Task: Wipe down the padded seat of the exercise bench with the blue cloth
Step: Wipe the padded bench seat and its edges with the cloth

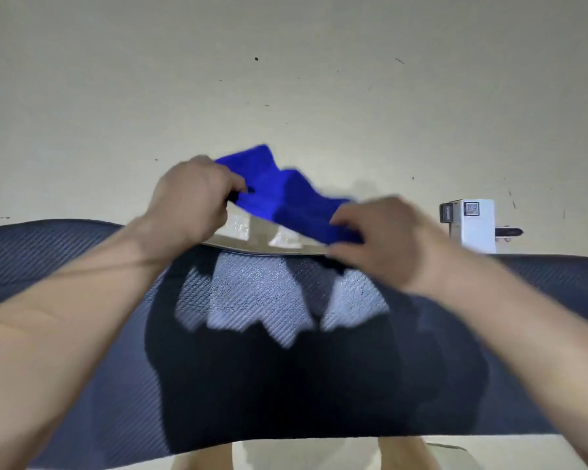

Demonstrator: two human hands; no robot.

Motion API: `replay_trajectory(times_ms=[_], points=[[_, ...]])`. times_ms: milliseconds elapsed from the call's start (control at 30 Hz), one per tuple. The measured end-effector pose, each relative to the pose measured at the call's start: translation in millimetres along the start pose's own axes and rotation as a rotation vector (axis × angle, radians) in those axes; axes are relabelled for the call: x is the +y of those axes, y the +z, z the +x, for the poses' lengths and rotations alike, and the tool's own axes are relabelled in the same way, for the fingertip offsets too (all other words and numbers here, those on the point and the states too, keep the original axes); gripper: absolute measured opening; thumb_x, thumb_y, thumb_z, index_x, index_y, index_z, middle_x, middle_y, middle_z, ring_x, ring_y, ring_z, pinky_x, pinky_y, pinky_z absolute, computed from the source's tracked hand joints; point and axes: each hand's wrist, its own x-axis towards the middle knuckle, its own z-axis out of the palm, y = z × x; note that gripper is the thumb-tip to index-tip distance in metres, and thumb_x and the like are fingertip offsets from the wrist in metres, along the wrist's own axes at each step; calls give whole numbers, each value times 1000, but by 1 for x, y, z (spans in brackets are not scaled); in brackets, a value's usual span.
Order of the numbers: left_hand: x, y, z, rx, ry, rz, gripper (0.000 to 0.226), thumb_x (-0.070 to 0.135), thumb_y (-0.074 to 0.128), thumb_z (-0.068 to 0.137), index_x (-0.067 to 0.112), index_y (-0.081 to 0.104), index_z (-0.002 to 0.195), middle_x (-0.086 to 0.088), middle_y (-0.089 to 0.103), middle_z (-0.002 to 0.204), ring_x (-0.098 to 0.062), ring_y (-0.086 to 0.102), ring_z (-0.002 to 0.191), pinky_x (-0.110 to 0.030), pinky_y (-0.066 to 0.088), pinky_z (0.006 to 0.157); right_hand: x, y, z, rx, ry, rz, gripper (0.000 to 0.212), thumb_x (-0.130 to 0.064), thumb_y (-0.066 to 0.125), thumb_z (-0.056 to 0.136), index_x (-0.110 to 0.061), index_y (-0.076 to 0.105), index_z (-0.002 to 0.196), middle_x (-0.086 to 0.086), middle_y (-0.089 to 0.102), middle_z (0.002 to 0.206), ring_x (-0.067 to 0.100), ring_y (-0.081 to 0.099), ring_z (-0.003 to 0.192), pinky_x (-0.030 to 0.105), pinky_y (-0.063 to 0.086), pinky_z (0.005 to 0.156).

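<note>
The padded seat (82, 266) of the exercise bench is dark with a ribbed weave and spans the view from left to right below me. Above its far edge, both hands hold the blue cloth (286, 191) spread between them, lifted off the pad. My left hand (187, 201) pinches the cloth's left edge. My right hand (377, 239) grips its lower right corner. The cloth is creased in the middle and blurred by motion. A dark shadow of my head and arms falls on the middle of the pad.
Pale floor (286, 79) with small dark marks fills the upper half. A white box-shaped device (472, 222) stands on the floor just past the bench's far right edge. My legs show under the near edge of the pad.
</note>
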Motion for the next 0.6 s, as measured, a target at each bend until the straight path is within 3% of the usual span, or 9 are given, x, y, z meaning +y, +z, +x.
replay_trajectory(times_ms=[133,233,300,400,467,500,533,600], points=[[-1,19,-25,-379,-219,-169,39,5,54,69,27,76,92,-3,74,96,-26,63,93,-29,47,72,-50,87,-30,-171,19,70,17,-24,50,94,-14,63,100,9,68,102,33,61,99,40,47,82],[10,18,-30,-306,-323,-277,33,22,46,75,27,76,89,-5,73,98,-28,61,94,-31,48,75,-79,128,-35,-156,66,173,17,-22,51,95,-10,61,100,12,66,102,35,60,98,37,43,74],[22,19,-27,-279,-314,-301,28,29,43,82,24,71,82,-2,69,90,-27,58,88,-32,45,70,-96,140,-29,-149,48,179,10,-18,51,94,-10,58,93,12,66,99,35,60,94,33,33,67],[48,30,-23,-414,-297,-271,38,38,31,93,19,54,71,2,57,78,-23,51,78,-30,35,62,-111,141,-20,-136,-32,70,17,-16,55,90,-18,48,75,11,65,82,34,61,75,29,25,52],[54,42,-24,-490,-236,-203,40,39,24,97,19,43,68,2,52,75,-20,47,72,-29,30,57,-105,127,-11,32,9,-35,21,-21,61,80,-19,50,63,6,59,66,29,51,57,24,10,45],[51,44,-25,-496,-189,-167,37,39,23,96,20,43,71,3,52,77,-19,48,74,-29,30,57,-96,118,-4,112,46,-24,17,-23,57,78,-18,53,63,5,58,66,28,52,59,22,13,45],[46,45,-27,-493,-151,-155,36,42,22,94,22,46,76,5,54,81,-20,51,79,-28,34,60,-86,111,3,180,77,18,16,-25,51,78,-16,60,70,5,61,75,28,57,70,21,25,47],[35,47,-35,-427,-36,-166,46,54,16,86,27,54,90,4,62,93,-24,56,94,-32,42,72,-62,96,18,194,135,87,31,-25,44,80,-16,67,98,5,61,103,24,58,99,28,46,71]])
